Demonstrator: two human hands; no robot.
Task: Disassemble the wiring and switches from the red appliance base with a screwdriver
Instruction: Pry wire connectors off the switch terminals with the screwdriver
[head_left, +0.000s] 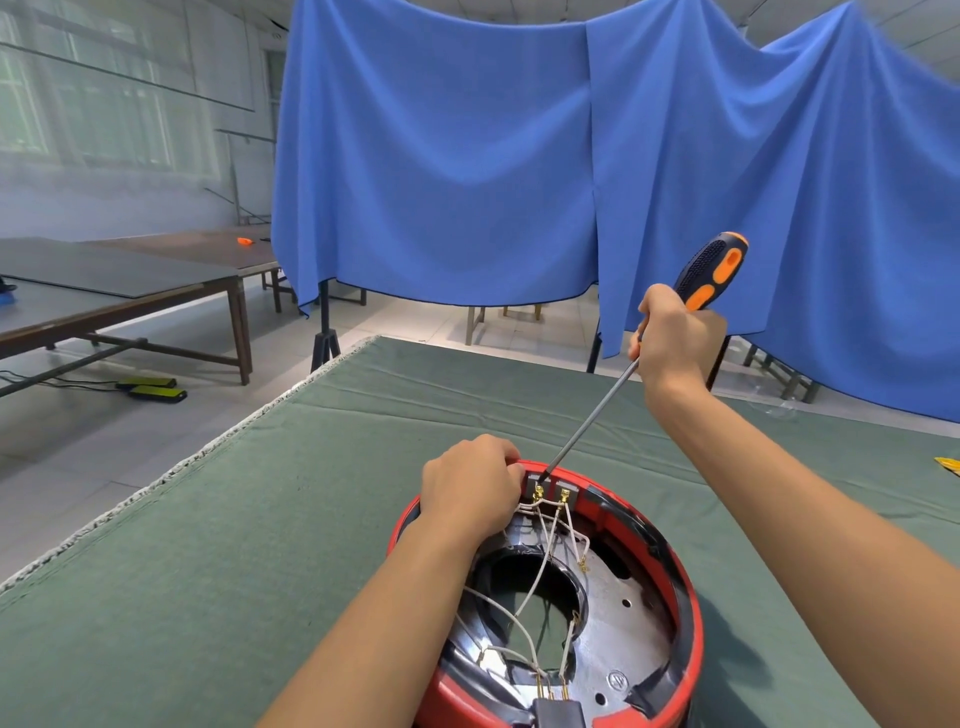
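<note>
1. Right hand (675, 338) first: its fingers are wrapped tight round the lower end of the screwdriver (709, 275) handle, black and orange, the butt poking out toward one o'clock above the fist.
2. The long steel shaft runs down toward seven o'clock, and its tip sits right at the grey switch block (550, 486) on the far rim of the base.
3. Left hand (467, 488) now: fingers curled over the rim at about eleven o'clock on the ring, gripping it, knuckles just beside that switch block.
4. The red appliance base (691, 613) lies open side up on the worktop (234, 571), near the bottom edge of view, its metal plate and central hole showing.
5. White wires (540, 571) fan from the brass terminals at twelve o'clock down across the hole to a second switch (558, 714) at six o'clock.
6. Outward: the green cloth covers the worktop, a blue curtain (467, 156) hangs behind at twelve o'clock, and brown tables (156, 291) stand off at ten o'clock.
</note>
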